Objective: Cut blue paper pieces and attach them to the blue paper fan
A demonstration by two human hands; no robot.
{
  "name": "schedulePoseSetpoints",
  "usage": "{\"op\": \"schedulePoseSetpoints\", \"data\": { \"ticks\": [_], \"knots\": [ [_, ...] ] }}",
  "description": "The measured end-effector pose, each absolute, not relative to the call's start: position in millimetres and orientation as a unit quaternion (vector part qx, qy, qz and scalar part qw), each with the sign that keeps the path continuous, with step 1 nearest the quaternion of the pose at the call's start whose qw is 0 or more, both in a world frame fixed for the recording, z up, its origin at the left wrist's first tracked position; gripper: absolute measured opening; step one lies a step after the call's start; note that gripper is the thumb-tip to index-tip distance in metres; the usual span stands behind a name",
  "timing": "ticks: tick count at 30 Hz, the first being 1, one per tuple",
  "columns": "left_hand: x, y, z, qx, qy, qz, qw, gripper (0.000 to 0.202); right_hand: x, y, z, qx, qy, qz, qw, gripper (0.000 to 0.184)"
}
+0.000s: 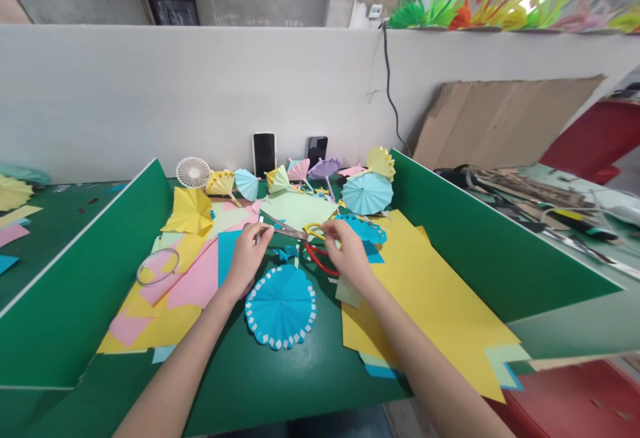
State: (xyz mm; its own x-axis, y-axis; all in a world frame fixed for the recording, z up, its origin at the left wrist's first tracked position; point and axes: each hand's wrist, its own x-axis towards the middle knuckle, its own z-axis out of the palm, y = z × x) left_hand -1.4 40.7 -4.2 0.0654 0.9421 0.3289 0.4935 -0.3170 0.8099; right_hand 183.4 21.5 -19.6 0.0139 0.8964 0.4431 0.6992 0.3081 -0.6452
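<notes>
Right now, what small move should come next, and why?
Probably draw the left hand slightly back from the scissors before any cut. It sits right by the ends of the blades, while the right hand holds the handle side, so closing them could nip a finger. What the left hand pinches, if anything, is too small to tell.

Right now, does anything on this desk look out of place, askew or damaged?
Mildly: the large yellow paper on the right lies at a slant, and its near corner seems to jut past the front edge of the green table, above a red seat. I see no clear spill or damage.
</notes>
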Motion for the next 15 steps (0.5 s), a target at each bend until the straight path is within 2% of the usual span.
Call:
{"op": "schedulePoseSetpoints", "data": {
  "ticks": [3, 15],
  "knots": [
    [-1, 40, -4, 0.675, 0.522, 0.451, 0.262, 0.016, 201, 22, -22, -0.549, -0.732, 0.22, 0.339, 0.029],
    [0, 37, 0, 0.676, 0.515, 0.44, 0.289, 0.016, 194, 32, -38, -0.566, -0.76, 0.162, 0.274, 0.043]
  ]
}}
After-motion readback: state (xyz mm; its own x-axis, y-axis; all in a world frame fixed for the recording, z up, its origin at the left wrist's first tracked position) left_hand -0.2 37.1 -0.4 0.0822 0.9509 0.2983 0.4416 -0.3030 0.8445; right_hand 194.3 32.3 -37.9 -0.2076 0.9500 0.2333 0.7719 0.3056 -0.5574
